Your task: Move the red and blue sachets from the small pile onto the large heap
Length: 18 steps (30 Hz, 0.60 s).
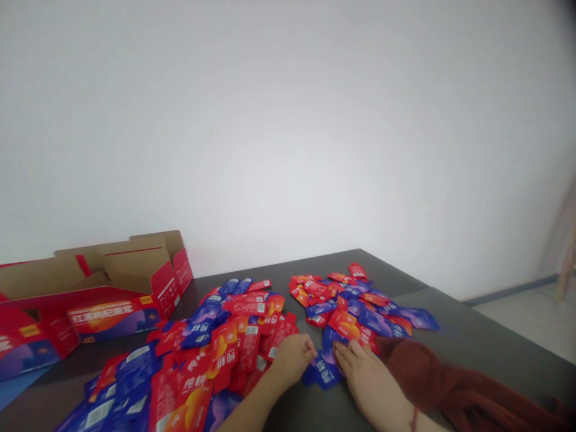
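Note:
My left hand [294,359] is closed, its fingers curled at the left edge of a blue pouch [326,372] with white lettering. The pouch lies on the dark table in front of me. My right hand [366,378] presses on the pouch's right side, fingers together over a brown cloth [418,369]. A little of the cloth shows at the fingertips; the rest trails off to the right. Beyond the hands is a loose heap of red and blue pouches [375,321]. A larger pile of red and blue pouches [225,342] spreads beside my left arm.
Open cardboard boxes [121,312], red and blue outside and brown inside, stand at the left against a white wall [288,138]. The dark table [486,348] ends along a slanting edge at the right, with pale floor [531,318] beyond.

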### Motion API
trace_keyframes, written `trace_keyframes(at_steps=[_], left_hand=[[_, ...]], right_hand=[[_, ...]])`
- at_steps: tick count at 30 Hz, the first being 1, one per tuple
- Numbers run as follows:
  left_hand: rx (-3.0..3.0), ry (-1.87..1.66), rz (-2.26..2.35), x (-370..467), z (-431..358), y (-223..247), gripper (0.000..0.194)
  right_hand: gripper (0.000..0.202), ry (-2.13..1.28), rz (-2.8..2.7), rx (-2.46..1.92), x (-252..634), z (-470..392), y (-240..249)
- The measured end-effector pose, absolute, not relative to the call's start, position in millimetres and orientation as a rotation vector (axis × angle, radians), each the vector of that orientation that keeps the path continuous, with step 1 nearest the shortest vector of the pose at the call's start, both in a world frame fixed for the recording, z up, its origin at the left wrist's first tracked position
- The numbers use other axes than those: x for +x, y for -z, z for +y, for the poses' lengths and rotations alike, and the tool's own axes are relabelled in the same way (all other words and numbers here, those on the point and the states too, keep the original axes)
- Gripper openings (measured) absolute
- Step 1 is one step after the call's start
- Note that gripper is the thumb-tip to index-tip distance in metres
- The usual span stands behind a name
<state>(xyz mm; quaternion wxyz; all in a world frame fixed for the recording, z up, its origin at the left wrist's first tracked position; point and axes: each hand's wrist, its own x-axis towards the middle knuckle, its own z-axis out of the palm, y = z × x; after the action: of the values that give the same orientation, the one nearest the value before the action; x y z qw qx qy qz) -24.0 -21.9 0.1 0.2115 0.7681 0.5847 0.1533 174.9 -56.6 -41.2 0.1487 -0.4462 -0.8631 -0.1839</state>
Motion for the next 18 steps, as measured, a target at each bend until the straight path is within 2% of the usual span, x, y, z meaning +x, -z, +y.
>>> trace_keyframes(at_steps=[5, 12, 15, 18], left_hand=[[2.139, -0.439, 1.609, -24, -22, -1, 0.01], [2.198, -0.426, 1.637, -24, -24, 0, 0.012], [2.189, -0.417, 1.637, -24, -24, -1, 0.01], [2.172, -0.433, 1.62, -24, -24, -2, 0.008]], right_hand=[[0.037, 0.376, -2.529, -1.365, 169, -49, 24], [0.041, -0.035, -2.632, -0.982, 163, -71, -9], [0.043, -0.036, -2.632, -0.94, 177, -74, -5], [0.045, 0.136, -2.557, -1.058, 196, -71, 5]])
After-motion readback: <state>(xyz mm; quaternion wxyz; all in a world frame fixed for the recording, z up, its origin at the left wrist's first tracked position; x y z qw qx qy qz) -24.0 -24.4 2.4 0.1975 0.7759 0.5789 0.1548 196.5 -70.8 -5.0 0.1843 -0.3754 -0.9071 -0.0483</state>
